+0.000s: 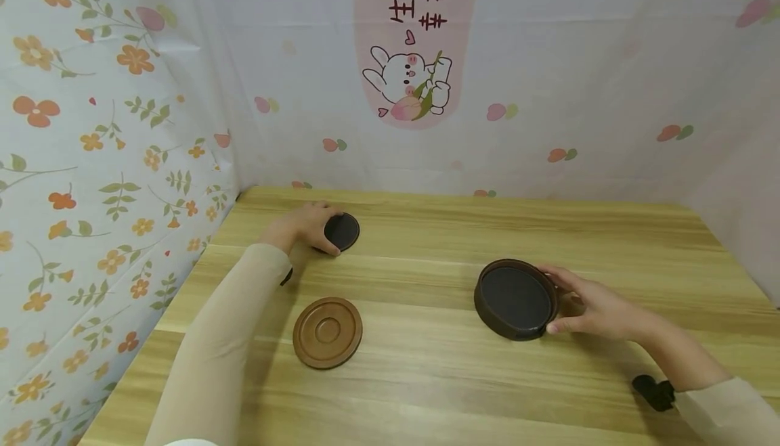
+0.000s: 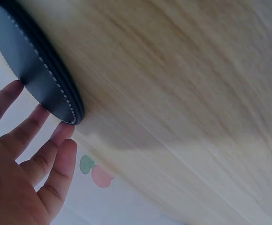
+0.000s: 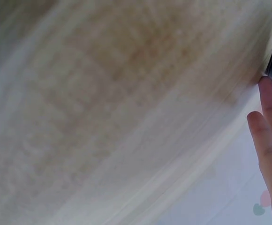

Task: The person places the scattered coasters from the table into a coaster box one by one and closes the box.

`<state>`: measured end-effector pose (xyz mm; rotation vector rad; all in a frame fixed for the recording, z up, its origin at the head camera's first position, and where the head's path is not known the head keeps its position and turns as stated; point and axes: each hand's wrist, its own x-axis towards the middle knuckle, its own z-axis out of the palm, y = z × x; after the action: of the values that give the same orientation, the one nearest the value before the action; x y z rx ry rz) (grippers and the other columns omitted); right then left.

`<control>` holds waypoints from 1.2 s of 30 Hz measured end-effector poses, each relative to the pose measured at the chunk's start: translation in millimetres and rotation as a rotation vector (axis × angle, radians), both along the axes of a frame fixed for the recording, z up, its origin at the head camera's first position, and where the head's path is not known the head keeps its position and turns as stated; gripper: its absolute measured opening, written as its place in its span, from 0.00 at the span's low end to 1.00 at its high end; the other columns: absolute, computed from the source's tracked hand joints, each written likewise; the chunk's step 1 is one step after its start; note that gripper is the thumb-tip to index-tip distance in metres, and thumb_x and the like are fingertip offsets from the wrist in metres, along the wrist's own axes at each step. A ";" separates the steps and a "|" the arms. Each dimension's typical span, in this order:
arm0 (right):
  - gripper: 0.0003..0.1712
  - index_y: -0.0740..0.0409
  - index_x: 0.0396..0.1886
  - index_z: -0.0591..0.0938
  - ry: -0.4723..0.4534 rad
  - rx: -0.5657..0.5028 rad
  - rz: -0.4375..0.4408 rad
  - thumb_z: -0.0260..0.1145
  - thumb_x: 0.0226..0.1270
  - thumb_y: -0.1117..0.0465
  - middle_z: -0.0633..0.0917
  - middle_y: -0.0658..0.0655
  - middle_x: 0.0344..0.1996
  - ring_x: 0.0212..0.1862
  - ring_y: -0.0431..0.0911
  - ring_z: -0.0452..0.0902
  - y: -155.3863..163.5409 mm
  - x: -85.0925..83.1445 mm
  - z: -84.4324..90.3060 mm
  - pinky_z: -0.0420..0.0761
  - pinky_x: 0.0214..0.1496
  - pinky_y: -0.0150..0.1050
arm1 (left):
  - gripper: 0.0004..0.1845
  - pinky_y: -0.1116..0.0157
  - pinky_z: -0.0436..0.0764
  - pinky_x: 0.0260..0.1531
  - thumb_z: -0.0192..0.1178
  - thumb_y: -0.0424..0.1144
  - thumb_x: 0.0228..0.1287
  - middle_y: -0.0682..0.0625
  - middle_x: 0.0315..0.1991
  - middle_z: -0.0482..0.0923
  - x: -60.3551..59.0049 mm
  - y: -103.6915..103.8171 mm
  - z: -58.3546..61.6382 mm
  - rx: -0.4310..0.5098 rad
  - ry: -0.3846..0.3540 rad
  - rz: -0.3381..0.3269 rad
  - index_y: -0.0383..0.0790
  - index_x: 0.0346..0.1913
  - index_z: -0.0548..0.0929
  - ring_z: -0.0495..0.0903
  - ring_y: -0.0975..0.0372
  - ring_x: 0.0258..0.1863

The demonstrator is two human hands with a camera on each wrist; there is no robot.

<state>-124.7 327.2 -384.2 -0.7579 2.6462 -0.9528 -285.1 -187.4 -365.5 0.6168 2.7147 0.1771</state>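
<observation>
Bright, even light (wrist views blurred)

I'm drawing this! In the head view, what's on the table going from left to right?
Left hand → small black coaster → big dark round holder → right hand. The brown wooden coaster overlaps them, nearer.

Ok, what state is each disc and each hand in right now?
Small black coaster: flat on the table, left hand gripping its edge.
Brown wooden coaster: flat, untouched.
Large dark round holder: tilted, right hand holding its rim.
</observation>
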 end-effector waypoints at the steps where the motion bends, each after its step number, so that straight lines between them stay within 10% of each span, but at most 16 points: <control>1: 0.55 0.64 0.76 0.58 -0.001 0.001 0.003 0.77 0.55 0.54 0.74 0.71 0.65 0.63 0.20 0.62 0.1 0.0 0.3 0.77 0.54 0.63 | 0.49 0.39 0.69 0.63 0.73 0.55 0.53 0.34 0.76 0.56 0.7 -0.1 0.1 0.000 -0.001 0.003 0.42 0.75 0.63 0.58 0.35 0.72; 5: 0.55 0.64 0.77 0.57 -0.003 0.011 -0.003 0.77 0.56 0.54 0.74 0.71 0.65 0.64 0.26 0.66 -0.6 -0.1 -0.2 0.77 0.54 0.63 | 0.49 0.38 0.68 0.63 0.73 0.54 0.53 0.34 0.76 0.55 3.2 -1.2 1.1 0.012 -0.008 0.010 0.43 0.75 0.64 0.57 0.35 0.73; 12: 0.55 0.68 0.76 0.56 -0.003 0.014 0.003 0.77 0.56 0.55 0.72 0.74 0.66 0.64 0.70 0.69 -4.7 -1.2 -0.2 0.76 0.54 0.67 | 0.49 0.39 0.68 0.63 0.74 0.54 0.52 0.33 0.74 0.57 2.2 -7.8 -1.9 0.040 0.006 0.001 0.40 0.74 0.64 0.60 0.35 0.71; 36: 0.55 0.68 0.76 0.56 -0.019 0.009 0.000 0.77 0.56 0.56 0.71 0.76 0.66 0.65 0.74 0.66 -4.9 -1.1 1.8 0.74 0.54 0.70 | 0.49 0.43 0.71 0.61 0.74 0.56 0.48 0.40 0.73 0.62 21.6 20.1 19.7 0.022 0.055 -0.127 0.46 0.74 0.66 0.62 0.41 0.70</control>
<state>-125.8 322.3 -382.4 -0.7433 2.6319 -0.9425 -263.4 -167.4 -345.8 0.8084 2.7183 0.1599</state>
